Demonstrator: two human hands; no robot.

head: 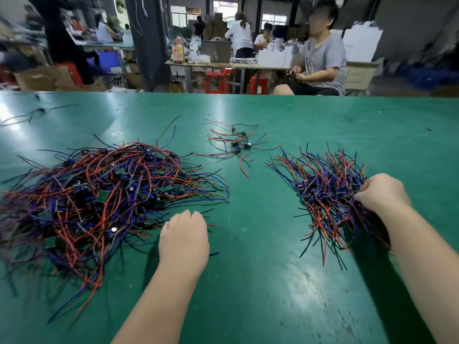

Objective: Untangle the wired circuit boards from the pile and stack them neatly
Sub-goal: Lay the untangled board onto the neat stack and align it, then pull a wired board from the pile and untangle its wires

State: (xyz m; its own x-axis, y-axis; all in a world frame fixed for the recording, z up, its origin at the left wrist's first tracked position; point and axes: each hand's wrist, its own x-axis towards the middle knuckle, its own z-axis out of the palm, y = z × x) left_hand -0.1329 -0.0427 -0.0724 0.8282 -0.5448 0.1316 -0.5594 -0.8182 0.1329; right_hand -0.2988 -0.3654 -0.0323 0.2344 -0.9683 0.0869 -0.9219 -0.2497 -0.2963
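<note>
A big tangled pile of small green circuit boards with red, blue and black wires covers the left of the green table. My left hand lies at the pile's near right edge, fingers curled under; wire ends run beneath it, and what it holds is hidden. On the right lies a tidier stack of boards, their wires fanning out to both sides. My right hand rests on the stack's right end, its fingers curled into the boards and wires there.
A small loose cluster of wired boards lies at the table's middle far side. Stray wires sit at the far left. A seated person works beyond the far edge, with other workbenches, red stools and cartons behind.
</note>
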